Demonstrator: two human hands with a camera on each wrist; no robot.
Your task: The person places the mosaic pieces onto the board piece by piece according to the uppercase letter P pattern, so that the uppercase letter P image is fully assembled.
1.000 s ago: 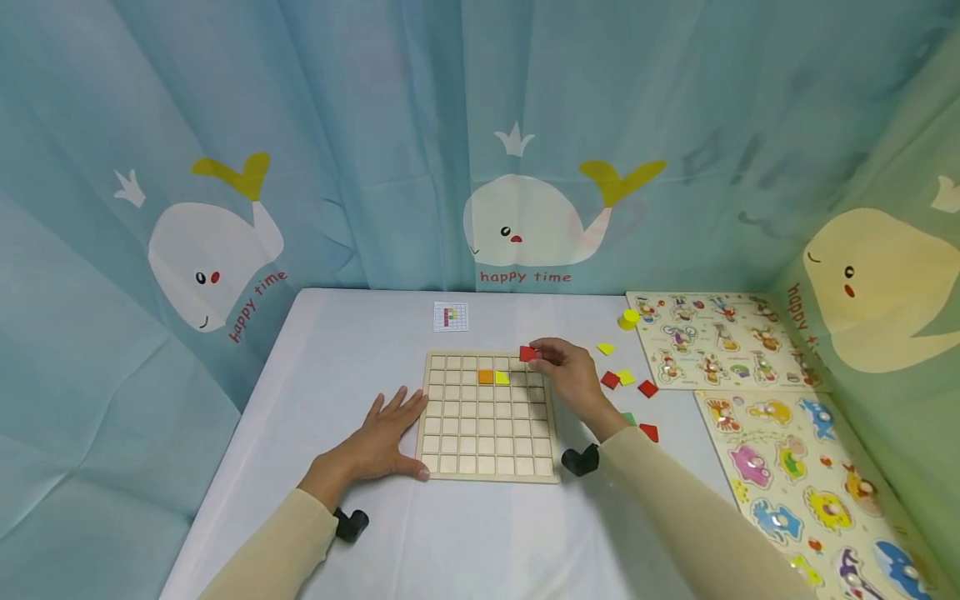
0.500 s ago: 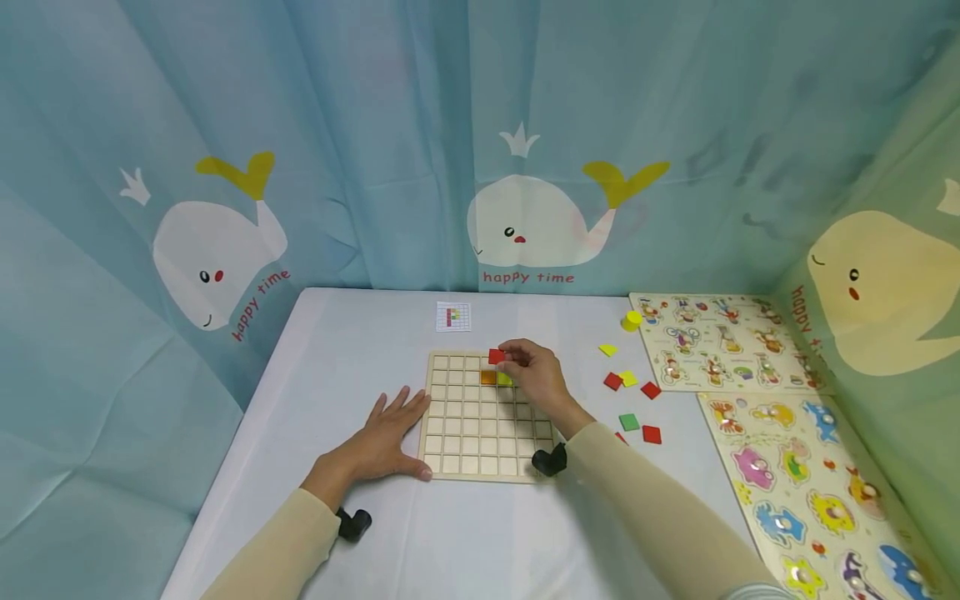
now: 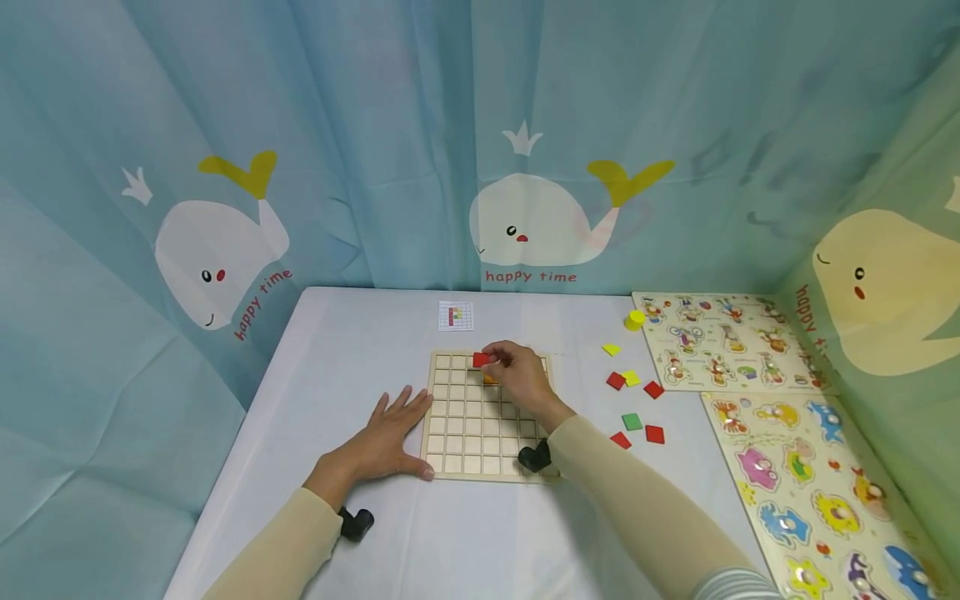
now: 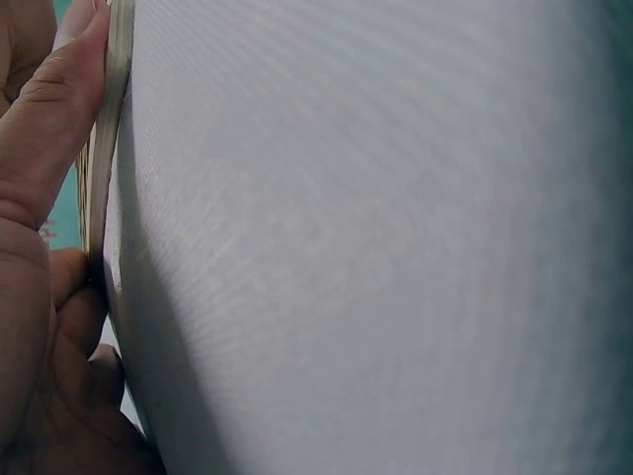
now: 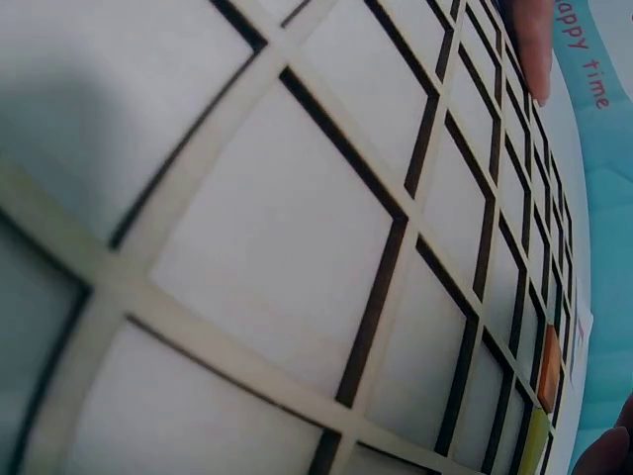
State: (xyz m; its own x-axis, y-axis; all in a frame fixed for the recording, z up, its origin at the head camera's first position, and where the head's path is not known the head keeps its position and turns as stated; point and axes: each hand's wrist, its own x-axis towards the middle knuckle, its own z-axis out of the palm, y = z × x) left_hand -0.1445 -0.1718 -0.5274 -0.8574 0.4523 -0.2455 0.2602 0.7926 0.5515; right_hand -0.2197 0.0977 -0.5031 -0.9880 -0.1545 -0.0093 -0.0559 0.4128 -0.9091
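My right hand [image 3: 520, 379] pinches a red square tile [image 3: 480, 359] by its right side, close over the back row of a wooden grid board [image 3: 429, 433]. An orange tile [image 3: 490, 378] sits in a cell just in front of it, partly covered by the fingers. Beside that one, a yellow tile [image 5: 534, 440] shows in the right wrist view; the right hand hides it from the head camera. My left hand [image 3: 386, 437] lies with spread fingers against the board's left edge, thumb at the front left corner. The left wrist view shows that thumb [image 4: 59, 109] along the board's side.
Loose red, yellow and green tiles [image 3: 632, 422] lie right of the board. A yellow cylinder [image 3: 634, 320] stands behind them. Two picture puzzle boards [image 3: 738, 342] fill the table's right side. Behind the grid lies a small pattern card [image 3: 456, 316].
My right hand has carried the red tile leftward over the board's back row, from the right part to above the orange tile. The left hand has kept its place.
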